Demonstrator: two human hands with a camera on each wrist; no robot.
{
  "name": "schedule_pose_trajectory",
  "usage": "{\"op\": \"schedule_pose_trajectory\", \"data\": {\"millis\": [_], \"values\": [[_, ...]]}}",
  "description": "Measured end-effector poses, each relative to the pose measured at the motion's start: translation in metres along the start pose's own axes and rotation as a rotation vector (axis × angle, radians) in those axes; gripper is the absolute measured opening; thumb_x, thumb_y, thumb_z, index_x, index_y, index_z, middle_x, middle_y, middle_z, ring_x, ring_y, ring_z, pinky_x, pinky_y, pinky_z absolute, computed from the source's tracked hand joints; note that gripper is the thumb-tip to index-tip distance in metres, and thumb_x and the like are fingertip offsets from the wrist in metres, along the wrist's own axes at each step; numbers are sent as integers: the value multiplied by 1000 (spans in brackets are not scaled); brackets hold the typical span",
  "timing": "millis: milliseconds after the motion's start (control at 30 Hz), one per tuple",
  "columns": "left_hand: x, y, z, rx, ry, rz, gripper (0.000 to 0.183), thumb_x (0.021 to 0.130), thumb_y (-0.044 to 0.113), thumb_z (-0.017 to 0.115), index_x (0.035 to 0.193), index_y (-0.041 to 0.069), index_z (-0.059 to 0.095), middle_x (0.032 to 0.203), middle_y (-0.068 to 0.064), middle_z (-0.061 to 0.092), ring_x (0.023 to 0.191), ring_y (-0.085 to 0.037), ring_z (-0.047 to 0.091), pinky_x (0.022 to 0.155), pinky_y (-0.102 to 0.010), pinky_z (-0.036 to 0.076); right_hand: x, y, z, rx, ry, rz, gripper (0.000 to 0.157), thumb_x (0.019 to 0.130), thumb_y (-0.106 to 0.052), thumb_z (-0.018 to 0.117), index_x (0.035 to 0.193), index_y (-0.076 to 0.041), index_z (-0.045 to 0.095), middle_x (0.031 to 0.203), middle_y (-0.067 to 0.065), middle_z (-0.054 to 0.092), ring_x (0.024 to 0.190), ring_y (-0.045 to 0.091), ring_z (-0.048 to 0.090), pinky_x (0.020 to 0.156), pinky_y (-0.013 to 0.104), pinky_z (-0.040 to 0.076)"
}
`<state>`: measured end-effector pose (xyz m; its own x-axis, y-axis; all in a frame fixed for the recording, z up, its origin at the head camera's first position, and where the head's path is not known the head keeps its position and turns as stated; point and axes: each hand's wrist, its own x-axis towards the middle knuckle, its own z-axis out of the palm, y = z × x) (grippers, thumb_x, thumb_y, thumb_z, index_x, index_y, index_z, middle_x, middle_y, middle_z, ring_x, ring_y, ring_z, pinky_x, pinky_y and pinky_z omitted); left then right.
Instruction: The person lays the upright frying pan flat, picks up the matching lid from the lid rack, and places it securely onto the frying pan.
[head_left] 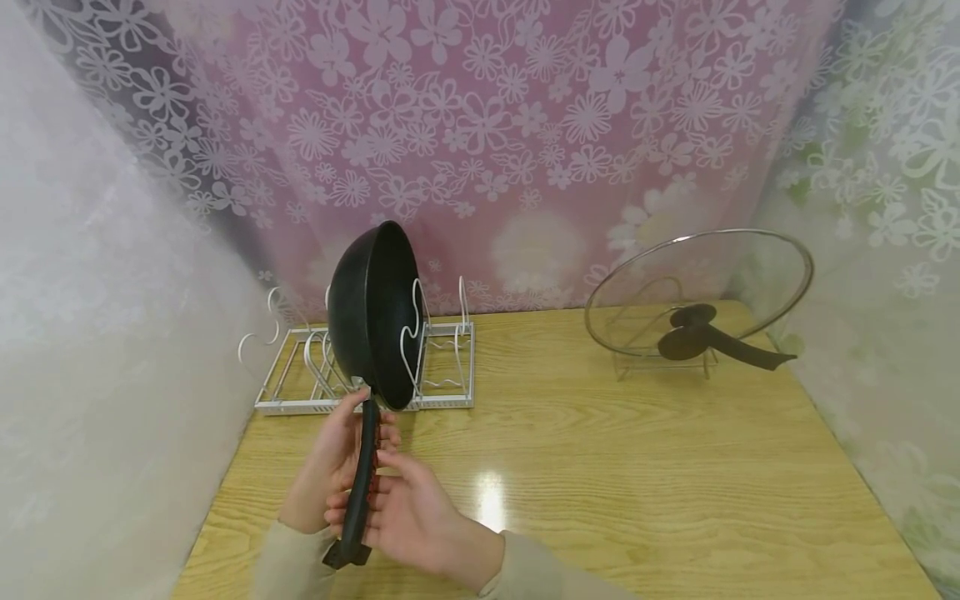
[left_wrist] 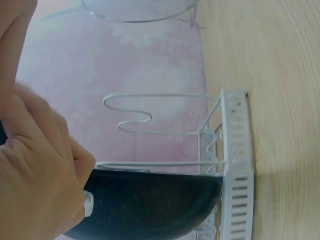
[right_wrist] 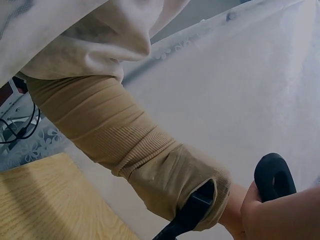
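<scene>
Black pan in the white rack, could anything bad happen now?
The black pan might tip, because it stands on edge between thin wires of the white rack. Its long handle sticks out, so it might swing down if the left hand and right hand let go. The tilted glass lid could topple if bumped.

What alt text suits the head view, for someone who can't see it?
A person's left hand and right hand hold the black handle of a dark pan, on edge in a white wire rack on a wooden table. On the picture's right, a glass lid sits on a wire stand; pink flowered cloth hangs behind.
</scene>
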<state>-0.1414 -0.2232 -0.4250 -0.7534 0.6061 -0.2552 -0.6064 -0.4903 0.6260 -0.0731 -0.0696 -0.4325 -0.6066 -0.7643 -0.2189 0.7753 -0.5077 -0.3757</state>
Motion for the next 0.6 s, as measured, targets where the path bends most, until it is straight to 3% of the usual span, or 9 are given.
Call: {"op": "schedule_pose_trajectory", "data": {"millis": [100, 267, 600], "values": [[2, -2, 1, -73, -17, 8, 57, 108, 40, 22, 89, 4, 62, 73, -7, 66, 62, -17, 66, 57, -21, 55, 2, 2, 0, -7, -6, 10, 37, 96, -39, 51, 105, -6, 63, 100, 7, 64, 94, 22, 61, 100, 38, 47], [5, -4, 0, -191, -89, -19, 50, 109, 38, 23, 86, 7, 55, 71, -4, 62, 57, -14, 63, 54, -20, 54, 4, 5, 0, -8, -29, 16, 24, 96, -34, 52, 99, -13, 64, 93, 2, 62, 87, 16, 60, 92, 32, 50], [9, -5, 1, -228, -101, -16, 41, 110, 20, 27, 76, 10, 49, 63, 3, 50, 48, -4, 54, 45, -15, 48, 9, 15, 8, 67, -16, 69, 16, 98, -25, 49, 85, -18, 56, 80, -5, 50, 69, 9, 44, 74, 21, 42]]}}
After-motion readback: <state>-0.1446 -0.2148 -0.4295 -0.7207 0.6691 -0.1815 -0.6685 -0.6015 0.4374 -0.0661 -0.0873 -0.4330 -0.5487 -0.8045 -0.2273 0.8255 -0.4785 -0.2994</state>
